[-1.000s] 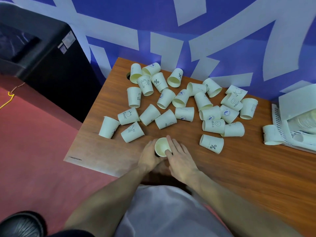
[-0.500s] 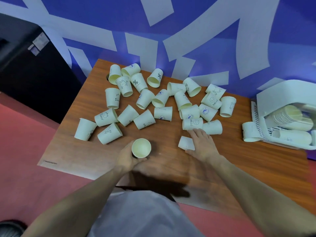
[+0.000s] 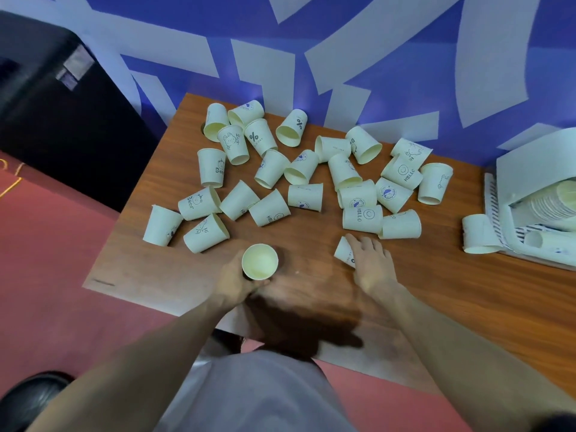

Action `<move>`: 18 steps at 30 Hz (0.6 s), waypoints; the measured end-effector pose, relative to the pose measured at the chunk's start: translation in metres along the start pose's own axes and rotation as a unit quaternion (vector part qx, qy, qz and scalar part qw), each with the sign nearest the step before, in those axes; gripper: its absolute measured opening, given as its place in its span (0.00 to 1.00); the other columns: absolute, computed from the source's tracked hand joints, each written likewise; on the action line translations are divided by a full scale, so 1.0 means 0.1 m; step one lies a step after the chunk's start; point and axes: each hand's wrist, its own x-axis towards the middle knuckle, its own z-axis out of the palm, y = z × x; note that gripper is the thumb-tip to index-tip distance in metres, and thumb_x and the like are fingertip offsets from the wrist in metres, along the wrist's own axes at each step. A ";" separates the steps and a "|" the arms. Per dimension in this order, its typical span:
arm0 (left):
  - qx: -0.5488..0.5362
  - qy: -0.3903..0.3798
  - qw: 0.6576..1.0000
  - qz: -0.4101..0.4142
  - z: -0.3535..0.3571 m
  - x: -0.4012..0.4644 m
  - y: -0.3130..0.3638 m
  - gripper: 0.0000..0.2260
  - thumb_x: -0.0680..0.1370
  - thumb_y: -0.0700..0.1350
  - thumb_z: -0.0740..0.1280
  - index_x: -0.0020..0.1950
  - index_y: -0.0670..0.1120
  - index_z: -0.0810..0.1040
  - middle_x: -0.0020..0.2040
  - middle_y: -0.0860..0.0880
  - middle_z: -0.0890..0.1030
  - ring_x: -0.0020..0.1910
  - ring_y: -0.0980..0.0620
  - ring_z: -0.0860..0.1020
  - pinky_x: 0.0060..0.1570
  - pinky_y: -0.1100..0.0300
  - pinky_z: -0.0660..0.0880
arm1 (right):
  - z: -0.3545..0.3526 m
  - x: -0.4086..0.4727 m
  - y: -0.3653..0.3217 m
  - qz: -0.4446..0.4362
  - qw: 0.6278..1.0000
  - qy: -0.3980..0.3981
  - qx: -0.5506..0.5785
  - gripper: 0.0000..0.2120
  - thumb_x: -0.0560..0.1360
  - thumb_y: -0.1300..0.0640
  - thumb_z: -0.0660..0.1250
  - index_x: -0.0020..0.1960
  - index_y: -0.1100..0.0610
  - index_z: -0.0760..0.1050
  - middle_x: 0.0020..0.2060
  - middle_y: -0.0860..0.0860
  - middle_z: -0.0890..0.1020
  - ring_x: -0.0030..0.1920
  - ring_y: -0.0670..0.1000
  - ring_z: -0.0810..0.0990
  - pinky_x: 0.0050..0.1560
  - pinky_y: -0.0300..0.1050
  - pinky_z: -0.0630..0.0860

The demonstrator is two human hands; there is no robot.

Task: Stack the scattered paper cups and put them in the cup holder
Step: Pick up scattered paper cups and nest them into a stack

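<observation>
My left hand (image 3: 235,280) grips an upright paper cup (image 3: 259,261) near the front of the wooden table (image 3: 436,291), its mouth facing up. My right hand (image 3: 371,263) lies over a cup on its side (image 3: 343,251), fingers spread across it; whether they curl round it is hard to tell. Several more pale cups with printed drawings lie scattered behind, such as one marked HELLO (image 3: 361,218) and one marked Bear (image 3: 198,203). At the right edge stands the white cup holder (image 3: 530,169) with stacked cups inside (image 3: 551,204).
One cup (image 3: 478,233) lies against the holder's left side. A blue and white patterned wall rises behind the table. A black cabinet (image 3: 62,120) stands to the left on red floor. My shoe (image 3: 31,397) shows at the lower left.
My right hand left the upright cup and reached right onto the lying cup. The left hand kept hold of the upright cup. The camera view shifted right, showing more of the holder.
</observation>
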 end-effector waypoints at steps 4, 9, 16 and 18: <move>-0.001 -0.007 1.000 -0.001 -0.10 0.06 0.00 0.33 0.64 0.44 0.82 0.66 0.48 0.73 0.56 0.56 0.78 0.57 0.56 0.75 0.55 0.64 0.67 | -0.07 0.00 -0.14 -0.001 1.000 0.015 -0.002 0.38 0.72 0.58 0.70 0.76 0.50 0.55 0.65 0.52 0.73 0.66 0.56 0.71 0.67 0.53 0.66; 0.046 -0.037 0.998 0.025 -0.23 0.17 -0.01 0.32 0.65 0.49 0.81 0.66 0.48 0.74 0.58 0.54 0.78 0.59 0.53 0.75 0.54 0.63 0.67 | -0.37 -0.03 -0.54 -0.054 0.997 0.053 0.029 0.36 0.70 0.47 0.71 0.74 0.48 0.60 0.65 0.49 0.73 0.65 0.55 0.69 0.63 0.53 0.68; 0.086 -0.074 0.989 0.094 -0.36 0.28 -0.05 0.29 0.67 0.63 0.75 0.64 0.55 0.73 0.59 0.55 0.79 0.57 0.54 0.77 0.57 0.56 0.73 | -0.85 -0.19 -1.30 -0.141 0.977 0.069 0.147 0.33 0.68 0.49 0.71 0.72 0.51 0.67 0.59 0.53 0.69 0.58 0.55 0.74 0.56 0.53 0.76; 0.093 -0.092 0.985 0.111 -0.38 0.33 -0.06 0.27 0.67 0.68 0.72 0.61 0.57 0.72 0.55 0.58 0.80 0.54 0.57 0.78 0.54 0.55 0.76 | -0.93 -0.25 -1.50 -0.163 0.974 0.083 0.130 0.34 0.67 0.48 0.71 0.71 0.53 0.66 0.59 0.51 0.69 0.58 0.54 0.73 0.54 0.53 0.77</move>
